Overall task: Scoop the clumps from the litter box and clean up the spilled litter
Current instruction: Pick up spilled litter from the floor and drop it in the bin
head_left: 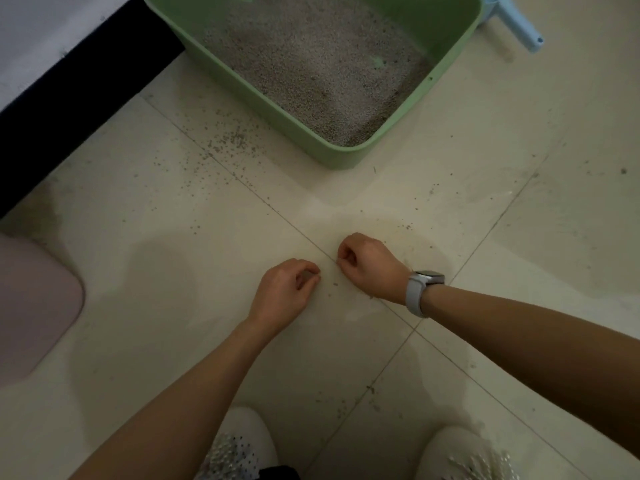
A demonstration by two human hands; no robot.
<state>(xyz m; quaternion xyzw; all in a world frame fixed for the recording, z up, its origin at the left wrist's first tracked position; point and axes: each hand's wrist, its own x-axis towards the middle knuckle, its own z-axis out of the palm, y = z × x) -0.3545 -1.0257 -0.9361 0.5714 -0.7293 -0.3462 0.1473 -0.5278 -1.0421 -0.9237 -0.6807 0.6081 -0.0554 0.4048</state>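
Litter box (460, 57) well beyond both curled hands, left (287, 289), right (367, 265), pinching spilled litter (228, 140) grains

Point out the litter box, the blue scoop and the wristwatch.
litter box (277, 128), head view, on its green front wall.
blue scoop (519, 27), head view, on the handle, right of the box.
wristwatch (430, 278), head view, on the watch face, right wrist.
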